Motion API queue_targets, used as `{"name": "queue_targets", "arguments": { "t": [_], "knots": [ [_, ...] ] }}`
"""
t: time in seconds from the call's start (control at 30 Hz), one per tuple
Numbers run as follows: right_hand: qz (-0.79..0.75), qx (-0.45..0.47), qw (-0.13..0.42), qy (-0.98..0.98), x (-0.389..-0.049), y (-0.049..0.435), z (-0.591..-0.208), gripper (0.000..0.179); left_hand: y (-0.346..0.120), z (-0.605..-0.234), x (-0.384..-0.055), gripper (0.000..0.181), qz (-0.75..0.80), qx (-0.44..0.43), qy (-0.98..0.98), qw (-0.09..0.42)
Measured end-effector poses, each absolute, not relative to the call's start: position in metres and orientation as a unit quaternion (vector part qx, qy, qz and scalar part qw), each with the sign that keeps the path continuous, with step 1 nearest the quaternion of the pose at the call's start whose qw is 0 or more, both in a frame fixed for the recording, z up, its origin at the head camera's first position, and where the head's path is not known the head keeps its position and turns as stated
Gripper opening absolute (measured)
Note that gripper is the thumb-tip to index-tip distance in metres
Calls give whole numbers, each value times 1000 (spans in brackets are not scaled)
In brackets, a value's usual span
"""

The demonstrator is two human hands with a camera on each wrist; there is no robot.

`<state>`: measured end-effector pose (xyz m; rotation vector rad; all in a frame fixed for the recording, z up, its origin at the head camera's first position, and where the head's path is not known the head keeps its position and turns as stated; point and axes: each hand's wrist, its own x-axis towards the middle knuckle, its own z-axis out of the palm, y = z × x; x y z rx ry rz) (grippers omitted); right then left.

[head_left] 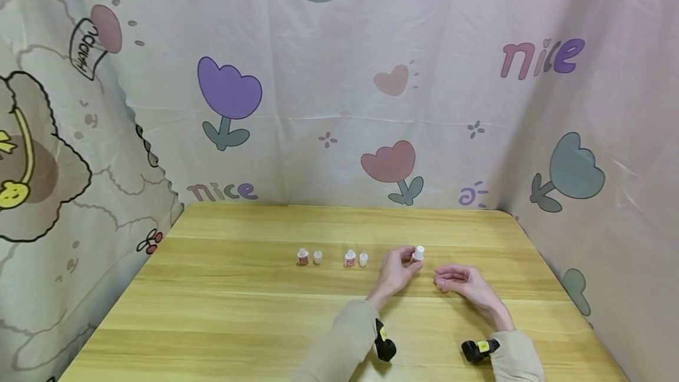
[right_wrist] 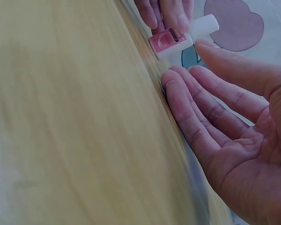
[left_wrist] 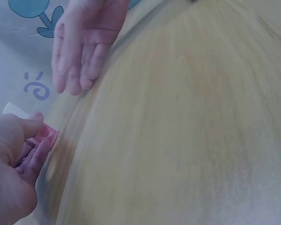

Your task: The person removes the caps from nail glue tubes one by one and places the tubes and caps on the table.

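A small white bottle with a pink label [right_wrist: 171, 43] and a tall white cap [right_wrist: 205, 26] stands toward the right of the table in the head view. My left hand [head_left: 395, 273] pinches its labelled body [left_wrist: 48, 136] between thumb and fingers; the cap is on top. To the right, my right hand [head_left: 469, 287] hovers close by, palm turned toward the bottle, fingers loosely bent and holding nothing. In the right wrist view the right fingertips [right_wrist: 175, 89] are near the bottle, apparently apart from it.
Left of my hands stand two similar small bottles, one farther left [head_left: 303, 257] and one nearer [head_left: 350, 259]. Each has a separate white cap beside it, the left cap [head_left: 317, 257] and the right cap [head_left: 363, 259]. A printed cloth [head_left: 318, 105] hangs behind the wooden table [head_left: 223, 323].
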<state>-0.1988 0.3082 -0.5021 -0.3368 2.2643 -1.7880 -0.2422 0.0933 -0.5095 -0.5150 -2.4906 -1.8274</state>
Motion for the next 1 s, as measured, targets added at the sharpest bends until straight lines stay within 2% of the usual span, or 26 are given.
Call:
{"name": "queue_targets", "arguments": {
  "t": [0.13, 0.4, 0.8, 1.0],
  "knots": [
    [-617, -111, 121, 770, -198, 308, -502, 53, 97, -511, -243, 24, -546, -162, -822, 24],
    [-615, -112, 117, 771, -200, 309, -504, 52, 98, -514, -244, 21, -511, -168, -842, 46],
    [-608, -107, 119, 777, -201, 304, -501, 50, 83, -517, -242, 17, -502, -204, -840, 42],
    [-602, -113, 120, 781, -202, 295, -500, 51, 69, -518, -235, 16, -507, -225, -832, 3]
  ]
}}
